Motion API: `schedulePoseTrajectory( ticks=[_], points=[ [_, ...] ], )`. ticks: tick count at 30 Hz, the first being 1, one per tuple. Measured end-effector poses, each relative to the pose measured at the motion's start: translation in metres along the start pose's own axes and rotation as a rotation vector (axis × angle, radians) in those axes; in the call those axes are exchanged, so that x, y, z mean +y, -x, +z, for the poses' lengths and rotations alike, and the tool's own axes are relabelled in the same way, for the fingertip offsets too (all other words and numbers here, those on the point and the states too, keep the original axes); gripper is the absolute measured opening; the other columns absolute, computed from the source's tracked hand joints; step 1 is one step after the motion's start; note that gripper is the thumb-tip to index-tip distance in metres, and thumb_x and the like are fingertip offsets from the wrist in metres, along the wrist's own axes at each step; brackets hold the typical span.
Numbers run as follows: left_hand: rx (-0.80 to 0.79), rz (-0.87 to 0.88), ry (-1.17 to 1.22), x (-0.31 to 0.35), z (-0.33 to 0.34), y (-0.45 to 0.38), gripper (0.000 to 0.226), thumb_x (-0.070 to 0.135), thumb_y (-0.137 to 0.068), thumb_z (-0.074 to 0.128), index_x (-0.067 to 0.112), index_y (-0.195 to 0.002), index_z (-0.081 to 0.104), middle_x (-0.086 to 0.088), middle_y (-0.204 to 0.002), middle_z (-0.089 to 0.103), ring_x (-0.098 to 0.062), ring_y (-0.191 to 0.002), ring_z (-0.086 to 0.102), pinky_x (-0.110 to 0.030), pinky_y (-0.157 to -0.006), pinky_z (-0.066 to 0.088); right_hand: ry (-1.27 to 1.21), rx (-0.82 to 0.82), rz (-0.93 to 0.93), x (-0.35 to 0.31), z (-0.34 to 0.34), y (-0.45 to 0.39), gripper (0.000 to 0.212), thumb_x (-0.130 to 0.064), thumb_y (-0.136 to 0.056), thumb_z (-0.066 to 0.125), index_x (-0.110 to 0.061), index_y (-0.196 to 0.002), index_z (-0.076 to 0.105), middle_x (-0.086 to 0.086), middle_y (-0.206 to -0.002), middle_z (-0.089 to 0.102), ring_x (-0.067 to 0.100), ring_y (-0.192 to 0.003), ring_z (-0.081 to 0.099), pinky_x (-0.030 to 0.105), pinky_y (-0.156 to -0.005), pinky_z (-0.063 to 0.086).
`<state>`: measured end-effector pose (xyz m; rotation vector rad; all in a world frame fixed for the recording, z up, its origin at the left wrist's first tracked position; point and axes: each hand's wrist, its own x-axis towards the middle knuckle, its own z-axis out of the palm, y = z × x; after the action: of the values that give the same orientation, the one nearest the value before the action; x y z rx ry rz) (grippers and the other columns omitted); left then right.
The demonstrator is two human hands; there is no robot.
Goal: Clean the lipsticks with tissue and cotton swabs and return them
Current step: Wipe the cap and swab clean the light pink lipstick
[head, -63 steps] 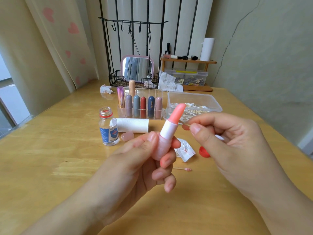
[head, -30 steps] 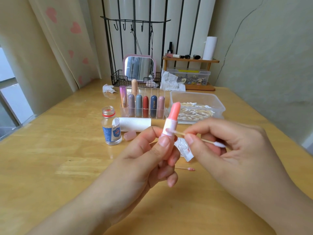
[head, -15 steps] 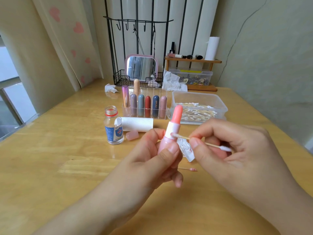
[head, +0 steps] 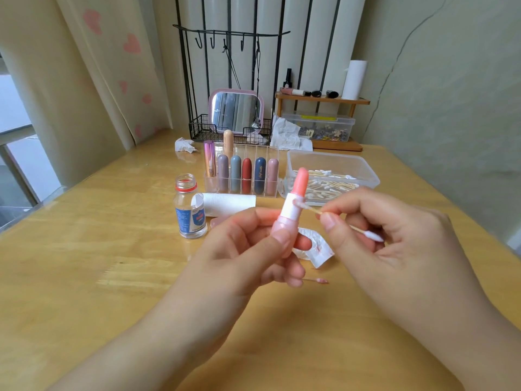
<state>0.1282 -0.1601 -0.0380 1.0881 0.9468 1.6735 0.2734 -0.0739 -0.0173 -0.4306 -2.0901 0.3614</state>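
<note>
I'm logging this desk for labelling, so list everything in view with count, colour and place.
open lipstick: 1, pink, in left hand
cotton swab: 1, white tips, in right hand, tip on the lipstick collar
used swab: 1, pink tip, on table
tissue: 1, white, stained, behind the hands
capped lipsticks: 7, mixed colours, in clear organiser
swab box: 1, clear, right of organiser
bottle: 1, clear, uncapped
paper roll: 1, white, lying beside bottle
mirror: 1, pink frame, in wire basket
shelf: 1, wooden, at the back
left hand: grips lipstick
right hand: pinches swab
</note>
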Motion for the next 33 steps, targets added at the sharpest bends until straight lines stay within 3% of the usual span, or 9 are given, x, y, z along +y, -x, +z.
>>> schedulePoseTrajectory(
  ticks=[4, 10, 15, 19, 22, 26, 30, 33],
  points=[
    [0.009, 0.023, -0.064, 0.0028, 0.0015, 0.0004, 0.024, 0.013, -0.075, 0.063, 0.000, -0.095, 0.062, -0.014, -0.082, 0.070, -0.024, -0.066, 0.067, -0.024, -0.059, 0.052, -0.018, -0.058, -0.013, -0.0021, -0.0009, 0.0003, 0.013, -0.027, -0.079, 0.056, -0.022, -0.069, 0.062, -0.011, -0.052, 0.036, -0.003, -0.048, 0.038, 0.000, -0.051, 0.027],
    [0.063, 0.042, -0.159, 0.0011, 0.0063, 0.0010, 0.030, 0.007, -0.066, 0.068, -0.001, -0.093, 0.056, -0.008, -0.076, 0.070, -0.024, -0.064, 0.071, -0.022, -0.055, 0.052, 0.012, -0.028, -0.018, -0.0018, -0.0034, -0.0016, 0.014, -0.026, -0.080, 0.057, -0.020, -0.068, 0.061, -0.003, -0.055, 0.040, -0.001, -0.048, 0.037, 0.003, -0.050, 0.026],
    [0.138, 0.058, -0.211, 0.0039, 0.0067, 0.0017, 0.032, 0.009, -0.064, 0.077, 0.004, -0.087, 0.056, -0.002, -0.070, 0.067, -0.024, -0.064, 0.071, -0.021, -0.053, 0.052, 0.035, -0.043, -0.044, -0.0034, -0.0012, -0.0007, 0.013, -0.026, -0.080, 0.056, -0.021, -0.071, 0.063, -0.023, -0.051, 0.031, -0.005, -0.050, 0.037, 0.002, -0.051, 0.027],
    [0.217, 0.072, -0.334, 0.0027, 0.0048, 0.0028, 0.039, 0.014, -0.059, 0.086, 0.010, -0.082, 0.056, -0.001, -0.072, 0.066, -0.026, -0.063, 0.070, -0.022, -0.054, 0.051, 0.013, -0.036, -0.033, -0.0030, -0.0026, -0.0006, 0.013, -0.027, -0.080, 0.056, -0.022, -0.070, 0.062, -0.010, -0.053, 0.038, -0.002, -0.049, 0.039, 0.004, -0.050, 0.031],
    [0.241, 0.090, -0.453, 0.0003, 0.0036, 0.0038, 0.030, 0.023, -0.056, 0.077, 0.022, -0.078, 0.057, 0.001, -0.075, 0.066, -0.026, -0.063, 0.069, -0.031, -0.059, 0.055, -0.003, -0.085, -0.058, -0.0037, 0.0016, 0.0018, 0.012, -0.026, -0.080, 0.058, -0.022, -0.071, 0.064, -0.011, -0.054, 0.041, 0.002, -0.049, 0.044, 0.018, -0.046, 0.045],
    [0.272, 0.100, -0.548, -0.0010, 0.0044, 0.0041, 0.035, 0.028, -0.055, 0.077, 0.030, -0.082, 0.056, 0.003, -0.079, 0.065, -0.021, -0.066, 0.070, -0.040, -0.066, 0.057, 0.052, -0.014, -0.039, -0.0035, 0.0005, -0.0014, 0.013, -0.026, -0.082, 0.057, -0.021, -0.074, 0.064, -0.005, -0.057, 0.043, -0.002, -0.051, 0.038, 0.004, -0.051, 0.029],
    [0.287, 0.088, -0.527, -0.0043, 0.0037, 0.0037, 0.038, 0.031, -0.053, 0.077, 0.035, -0.087, 0.061, 0.006, -0.077, 0.064, -0.018, -0.068, 0.070, -0.032, -0.064, 0.057, 0.033, -0.093, -0.092, -0.0068, 0.0018, 0.0007, 0.012, -0.024, -0.079, 0.058, -0.021, -0.069, 0.063, -0.028, -0.052, 0.035, -0.001, -0.050, 0.048, 0.010, -0.047, 0.038],
    [0.239, 0.075, -0.481, -0.0033, 0.0023, 0.0034, 0.038, 0.030, -0.056, 0.077, 0.035, -0.092, 0.069, -0.001, -0.080, 0.070, -0.017, -0.069, 0.071, -0.029, -0.066, 0.056, 0.054, -0.075, -0.092, -0.0057, 0.0016, -0.0006, 0.013, -0.025, -0.081, 0.057, -0.021, -0.073, 0.065, -0.029, -0.055, 0.033, -0.004, -0.050, 0.044, 0.006, -0.050, 0.034]
  ],
)
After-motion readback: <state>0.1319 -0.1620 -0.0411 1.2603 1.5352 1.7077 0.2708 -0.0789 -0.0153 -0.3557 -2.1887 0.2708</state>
